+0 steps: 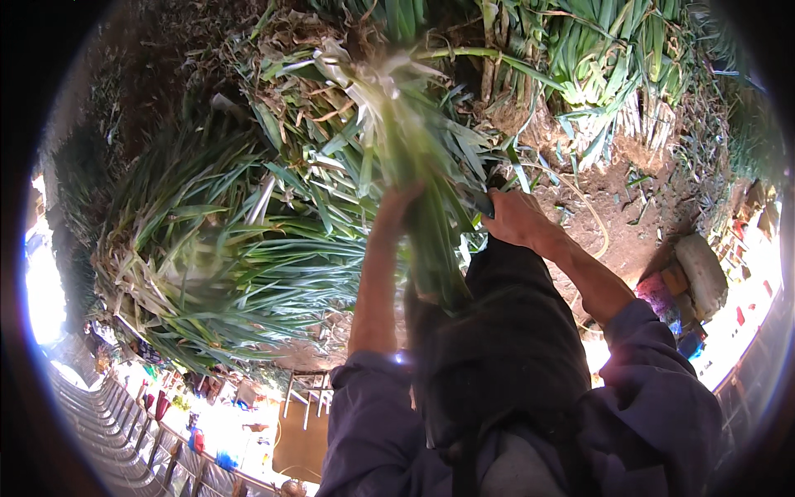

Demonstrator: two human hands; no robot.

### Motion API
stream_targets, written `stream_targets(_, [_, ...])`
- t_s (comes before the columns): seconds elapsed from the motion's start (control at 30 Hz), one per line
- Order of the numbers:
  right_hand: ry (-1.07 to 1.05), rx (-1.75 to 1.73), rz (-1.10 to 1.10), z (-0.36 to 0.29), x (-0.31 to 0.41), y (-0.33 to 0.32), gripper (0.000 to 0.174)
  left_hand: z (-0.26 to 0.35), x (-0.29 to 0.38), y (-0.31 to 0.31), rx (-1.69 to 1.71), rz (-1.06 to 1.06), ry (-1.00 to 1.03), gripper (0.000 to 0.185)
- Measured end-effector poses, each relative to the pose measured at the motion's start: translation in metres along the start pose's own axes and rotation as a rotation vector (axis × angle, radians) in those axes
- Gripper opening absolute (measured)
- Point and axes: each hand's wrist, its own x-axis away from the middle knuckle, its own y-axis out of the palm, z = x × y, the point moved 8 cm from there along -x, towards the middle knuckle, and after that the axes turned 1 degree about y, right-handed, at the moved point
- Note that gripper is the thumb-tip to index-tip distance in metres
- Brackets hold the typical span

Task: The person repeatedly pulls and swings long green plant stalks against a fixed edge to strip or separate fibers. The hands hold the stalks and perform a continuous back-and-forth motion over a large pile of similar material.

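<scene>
My left hand (400, 202) grips a bunch of leek-like green onions (425, 236) around its leaves. The bunch is blurred by motion; its pale base points away from me and the green leaf ends hang over my dark trousers (497, 335). My right hand (518, 217) is closed beside the bunch, on what looks like a bladed tool (480, 202), mostly hidden by fingers and leaves. Just beyond the hands lies a loose heap of trimmed leaves and dry husks (304, 93).
A large pile of green onions (279, 261) lies at my left. Upright bundles (596, 74) stand at the back right. A pale hose (599, 217) curves over the bare soil (621, 192). A rolled sack-like bundle (702, 273) sits to the right, a rack (307, 391) behind me.
</scene>
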Motion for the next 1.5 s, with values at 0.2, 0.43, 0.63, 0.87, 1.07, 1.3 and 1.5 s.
stream_targets(0.2, [-0.095,-0.008,0.167,-0.013,-0.071,-0.012,0.041,0.002,0.003,-0.009,-0.028,-0.009,-0.054,0.052])
stream_targets(0.43, [-0.100,-0.084,0.246,-0.033,-0.098,-0.040,0.042,0.010,-0.001,-0.014,-0.026,0.029,-0.038,0.053])
stream_targets(0.63, [-0.126,-0.050,0.007,-0.030,-0.060,-0.026,0.044,0.001,-0.002,-0.025,0.082,-0.019,-0.098,0.052])
stream_targets(0.87, [-0.152,-0.082,0.173,-0.051,-0.139,-0.050,0.039,-0.006,-0.010,-0.047,0.060,-0.038,-0.069,0.061])
stream_targets(1.07, [-0.131,-0.013,0.331,-0.073,-0.225,-0.080,0.036,-0.007,-0.008,-0.057,-0.047,0.095,-0.095,0.060])
stream_targets(1.3, [-0.065,-0.070,0.188,-0.063,-0.244,-0.076,0.043,0.002,-0.011,-0.044,-0.120,0.173,-0.095,0.049])
stream_targets(1.5, [-0.087,-0.114,0.238,-0.037,-0.150,-0.060,0.047,-0.009,-0.021,-0.040,-0.133,0.217,-0.096,0.045])
